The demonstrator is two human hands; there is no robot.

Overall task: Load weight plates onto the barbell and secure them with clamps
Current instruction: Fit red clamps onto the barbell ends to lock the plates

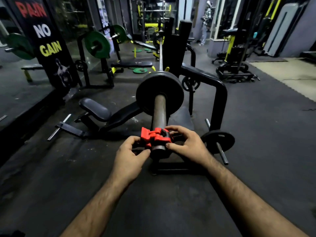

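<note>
Both bare forearms reach in from the bottom edge toward the near end of the barbell sleeve point(159, 112). On that end sits a red clamp point(156, 136), its lever flap sticking out to the left. Left hand point(130, 155) pinches the clamp's left side between thumb and fingertips; right hand point(186, 144) curls its fingers over the clamp's right side, thumb below. Farther up the sleeve, well apart from the clamp, hangs a black weight plate point(159, 92). Another black plate point(218, 141) rests on a storage peg to the right.
</note>
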